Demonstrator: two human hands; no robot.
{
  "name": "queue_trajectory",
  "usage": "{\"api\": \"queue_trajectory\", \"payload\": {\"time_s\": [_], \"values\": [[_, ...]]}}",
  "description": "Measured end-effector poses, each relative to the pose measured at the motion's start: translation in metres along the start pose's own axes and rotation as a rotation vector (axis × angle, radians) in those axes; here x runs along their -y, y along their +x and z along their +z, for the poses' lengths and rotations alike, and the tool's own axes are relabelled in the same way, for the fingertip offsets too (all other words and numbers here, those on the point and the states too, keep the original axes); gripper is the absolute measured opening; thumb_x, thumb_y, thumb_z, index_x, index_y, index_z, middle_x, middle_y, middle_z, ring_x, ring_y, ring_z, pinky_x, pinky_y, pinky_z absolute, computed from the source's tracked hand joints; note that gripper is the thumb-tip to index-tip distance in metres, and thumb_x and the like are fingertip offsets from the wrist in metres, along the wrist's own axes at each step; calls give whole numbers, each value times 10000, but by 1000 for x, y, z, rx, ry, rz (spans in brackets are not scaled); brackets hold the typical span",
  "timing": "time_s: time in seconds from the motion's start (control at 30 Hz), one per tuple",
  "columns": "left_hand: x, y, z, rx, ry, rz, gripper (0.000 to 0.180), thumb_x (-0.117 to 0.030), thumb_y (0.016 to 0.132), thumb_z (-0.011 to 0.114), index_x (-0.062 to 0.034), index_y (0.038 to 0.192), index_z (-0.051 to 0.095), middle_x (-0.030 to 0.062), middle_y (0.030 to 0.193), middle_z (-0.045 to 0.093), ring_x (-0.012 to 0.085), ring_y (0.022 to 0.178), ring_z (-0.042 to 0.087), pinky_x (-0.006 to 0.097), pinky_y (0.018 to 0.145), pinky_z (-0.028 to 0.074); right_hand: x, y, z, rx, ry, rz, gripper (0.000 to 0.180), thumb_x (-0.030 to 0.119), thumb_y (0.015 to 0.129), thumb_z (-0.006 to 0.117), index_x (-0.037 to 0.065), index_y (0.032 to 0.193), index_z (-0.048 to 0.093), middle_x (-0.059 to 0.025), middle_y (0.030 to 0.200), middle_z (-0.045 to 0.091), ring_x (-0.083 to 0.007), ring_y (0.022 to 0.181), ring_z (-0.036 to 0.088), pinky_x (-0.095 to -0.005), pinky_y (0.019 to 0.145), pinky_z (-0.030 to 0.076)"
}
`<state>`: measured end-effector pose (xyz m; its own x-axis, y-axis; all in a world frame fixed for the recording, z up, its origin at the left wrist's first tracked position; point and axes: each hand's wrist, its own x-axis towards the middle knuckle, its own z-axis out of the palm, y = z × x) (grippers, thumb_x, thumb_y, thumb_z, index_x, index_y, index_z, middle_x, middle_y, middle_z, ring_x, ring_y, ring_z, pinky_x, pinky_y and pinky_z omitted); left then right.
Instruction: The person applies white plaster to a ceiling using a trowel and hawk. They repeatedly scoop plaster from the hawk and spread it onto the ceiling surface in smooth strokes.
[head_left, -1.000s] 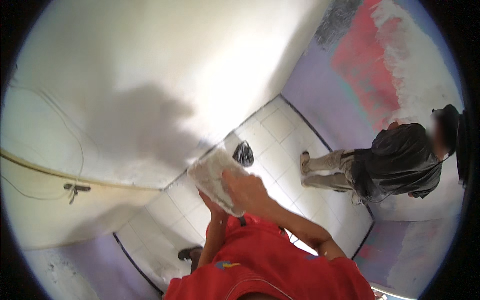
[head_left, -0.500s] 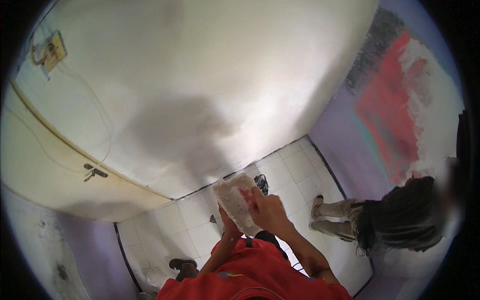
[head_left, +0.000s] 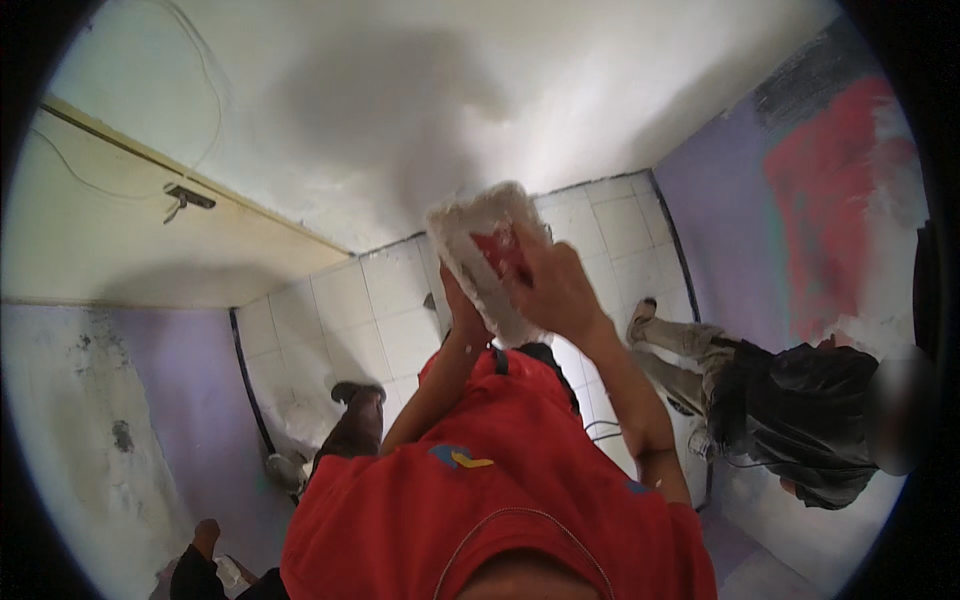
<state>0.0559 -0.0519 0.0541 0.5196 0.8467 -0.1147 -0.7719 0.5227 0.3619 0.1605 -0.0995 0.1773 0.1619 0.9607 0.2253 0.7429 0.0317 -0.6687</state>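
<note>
I hold a rectangular board or tray [head_left: 455,222] in front of my red shirt, its face and edges caked with whitish putty. From its left and underside my left hand [head_left: 464,315] grips it, most of those fingers hidden behind it. My right hand [head_left: 562,290] is bent over its upper face, closed on a red, putty-smeared tool [head_left: 497,250]. The tool's exact kind and how far it touches the putty are hard to make out, as the fingers cover part of it.
A co-worker in a dark top [head_left: 795,415] is at the right, near a wall with a red patch [head_left: 825,190]. Another person's dark-clad leg [head_left: 355,425] shows at lower left. A cream door [head_left: 130,235] with a metal handle [head_left: 188,198] is at left; tiled floor [head_left: 395,290] lies below.
The view has tilted down, so the board, hands and floor sit higher in the picture and more of my shirt shows. Both hands keep hold.
</note>
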Motion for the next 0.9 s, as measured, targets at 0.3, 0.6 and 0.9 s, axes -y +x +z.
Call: {"api": "queue_trajectory", "payload": {"time_s": [0.3,0.6,0.9], "values": [[-42,-6,2,-144,137,47,619,-570,951,244,-123,1367,348,79,1304,470,230,1163,487,372,978,426,42,17,31,53,-359,59,261,80,784,573,28,1025,486,-206,585,564,-397,545,582,-494,514,443],[-78,-1,-28,-68,-103,91,603,-563,947,257,-142,1373,327,63,1284,468,231,1159,488,390,966,435,55,45,53,173,-337,69,330,101,779,561,73,1100,491,-178,623,600,-366,586,620,-471,536,486],[-96,-20,-34,-45,-228,60,572,-541,946,298,-142,1353,355,63,1280,475,239,1168,481,405,970,439,90,37,60,177,-341,180,333,98,773,559,43,1091,472,-187,608,589,-403,584,597,-497,572,473]]}}
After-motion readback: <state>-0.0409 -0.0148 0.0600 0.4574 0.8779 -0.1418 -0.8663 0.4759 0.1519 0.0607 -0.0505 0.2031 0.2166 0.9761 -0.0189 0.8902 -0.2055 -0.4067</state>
